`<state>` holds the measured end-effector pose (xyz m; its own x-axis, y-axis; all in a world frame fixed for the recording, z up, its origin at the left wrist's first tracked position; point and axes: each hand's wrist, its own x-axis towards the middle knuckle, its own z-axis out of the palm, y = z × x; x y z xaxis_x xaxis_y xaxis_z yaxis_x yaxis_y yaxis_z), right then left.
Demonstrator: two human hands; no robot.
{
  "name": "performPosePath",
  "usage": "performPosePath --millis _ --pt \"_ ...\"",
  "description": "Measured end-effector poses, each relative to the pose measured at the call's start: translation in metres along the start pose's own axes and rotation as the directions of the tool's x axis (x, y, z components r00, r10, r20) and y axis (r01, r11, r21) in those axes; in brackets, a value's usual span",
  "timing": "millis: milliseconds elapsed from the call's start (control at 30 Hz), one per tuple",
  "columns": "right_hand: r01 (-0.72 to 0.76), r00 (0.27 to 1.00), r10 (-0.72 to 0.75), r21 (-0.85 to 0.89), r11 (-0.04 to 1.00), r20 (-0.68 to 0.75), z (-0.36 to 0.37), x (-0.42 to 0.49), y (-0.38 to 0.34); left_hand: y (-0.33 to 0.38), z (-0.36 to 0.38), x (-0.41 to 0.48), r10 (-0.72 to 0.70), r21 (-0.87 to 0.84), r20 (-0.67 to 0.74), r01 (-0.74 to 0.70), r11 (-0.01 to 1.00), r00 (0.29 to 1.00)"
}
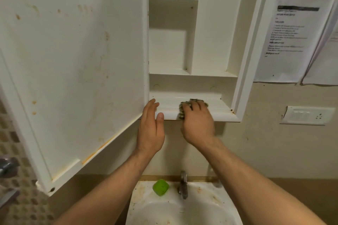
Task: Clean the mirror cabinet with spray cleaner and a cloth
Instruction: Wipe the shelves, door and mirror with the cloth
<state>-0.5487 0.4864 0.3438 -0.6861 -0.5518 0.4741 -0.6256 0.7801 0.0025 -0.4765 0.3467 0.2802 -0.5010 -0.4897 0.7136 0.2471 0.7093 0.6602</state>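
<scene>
- Beige bathroom wall (pixel 256 142) behind, with printed sheets (pixel 292 36) taped up at the right and a switch plate (pixel 309 115) below them; underneath, a stained sink (pixel 142 199), tap (pixel 183 186) and small green object (pixel 161 187).
- Mounted above the sink: mirror cabinet (pixel 252 42), door (pixel 73 60) swung wide to the left, rust-brown spots across its inner face, shelves bare.
- Gripping the cloth (pixel 182 110) with the right hand (pixel 198 124), fingers curled over the bunched fabric, pressing it onto the bottom ledge (pixel 219 107) near the middle of the front lip.
- Steadying with the left hand (pixel 150 126): fingers straight and unclenched, holding nothing, tips at the junction of door and ledge, thumb on the front lip.
- No spray cleaner anywhere in view.
- Step in hand, by the look of it: wiping the cabinet's lowest ledge, with the interior open to work on.
- Next, probably: dragging the cloth along the ledge toward the right corner with its rust speck. Calls for firm downward pressure and keeping the wad tucked under the fingers across the rounded lip.
- After that, likely turning to the door's stained inner face, with stubborn-looking marks, perhaps needing spray first. Mirror side facing away, so impossible to judge its condition.
</scene>
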Motion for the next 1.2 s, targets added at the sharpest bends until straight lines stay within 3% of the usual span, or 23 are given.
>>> performPosePath --millis 67,167,233,300,467,567,767,833,900,1000,1067,1200 --pt "0.057 0.997 -0.060 0.065 0.996 0.043 -0.004 0.016 -0.021 0.003 -0.003 -0.006 0.040 -0.007 0.016 -0.040 0.999 0.999" --pt "0.060 0.985 -0.107 0.310 0.949 0.138 -0.017 0.051 -0.040 0.002 -0.010 -0.017 0.129 0.082 0.065 -0.134 0.988 0.990" --pt "0.015 0.962 -0.159 0.536 0.844 0.223 -0.026 0.071 -0.053 -0.001 -0.016 -0.019 0.118 0.150 0.089 -0.130 0.980 0.989" --pt "-0.011 0.928 -0.233 0.648 0.762 0.290 -0.028 0.080 -0.064 -0.004 -0.021 -0.018 0.074 0.208 0.104 -0.095 0.974 0.992" --pt "0.185 0.908 -0.339 0.489 0.853 0.248 -0.016 0.075 -0.045 -0.014 -0.018 -0.014 0.092 0.442 0.172 -0.160 0.883 0.981" --pt "0.268 0.920 -0.338 0.312 0.912 0.200 -0.018 0.071 -0.017 -0.015 -0.014 -0.010 0.111 0.487 0.224 -0.209 0.848 0.968" --pt "0.009 0.970 0.015 -0.097 0.995 0.242 -0.022 0.060 0.026 -0.020 -0.009 -0.014 0.092 0.442 0.195 -0.171 0.880 0.977" --pt "0.014 0.987 -0.006 -0.047 0.999 0.163 -0.015 0.051 0.012 -0.021 -0.008 -0.017 0.098 0.398 0.161 -0.156 0.904 0.982" --pt "0.133 0.990 -0.139 0.157 0.979 0.032 0.001 0.040 -0.013 -0.022 -0.009 -0.021 0.115 0.353 0.128 -0.154 0.923 0.985" --pt "0.317 0.948 -0.261 0.466 0.826 -0.184 0.024 0.022 -0.049 -0.029 -0.016 -0.035 0.126 0.282 0.068 -0.140 0.949 0.990" --pt "0.399 0.911 -0.285 0.454 0.797 -0.299 0.040 0.017 -0.060 -0.037 -0.022 -0.048 0.090 0.287 0.055 -0.102 0.952 0.994" --pt "0.561 0.818 -0.467 0.287 0.776 -0.337 0.055 0.018 -0.039 -0.042 -0.020 -0.057 0.058 0.342 0.082 -0.083 0.936 0.995"
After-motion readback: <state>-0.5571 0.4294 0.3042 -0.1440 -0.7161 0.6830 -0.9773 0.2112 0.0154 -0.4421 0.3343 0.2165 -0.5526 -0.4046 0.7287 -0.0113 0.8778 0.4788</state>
